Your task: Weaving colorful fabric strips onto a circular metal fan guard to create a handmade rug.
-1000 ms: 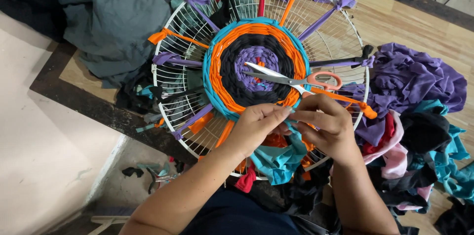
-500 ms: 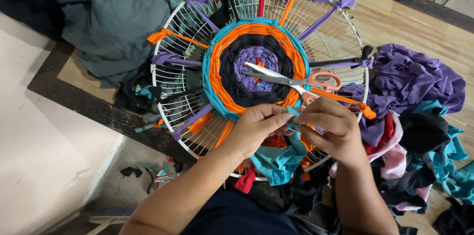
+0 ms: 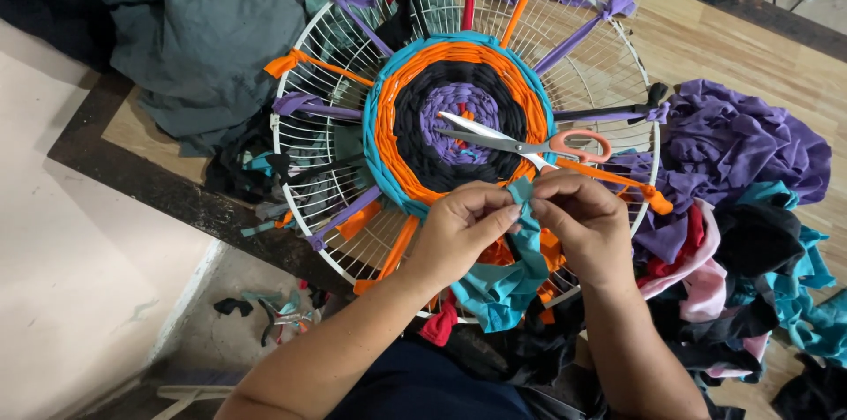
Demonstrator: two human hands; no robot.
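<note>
A round white wire grille (image 3: pixel 609 76) lies on the table with fabric strips tied across it as spokes. A woven disc (image 3: pixel 459 120) of purple, black, orange and teal rings fills its centre. My left hand (image 3: pixel 463 230) and my right hand (image 3: pixel 582 221) meet at the disc's near edge, both pinching one teal fabric strip (image 3: pixel 520 266) that hangs down toward me. Orange-handled scissors (image 3: pixel 529 142) rest on the weave just beyond my fingers, blades shut.
Purple, black, pink and teal fabric (image 3: pixel 741 208) is heaped at the right. A grey-green cloth pile (image 3: pixel 194 32) lies at the far left. The table's dark edge (image 3: pixel 176 195) runs diagonally at left, with scraps (image 3: pixel 273 310) on the floor below.
My hands have drawn closer together on the teal strip, fingertips now touching. The scissors and the grille have not moved.
</note>
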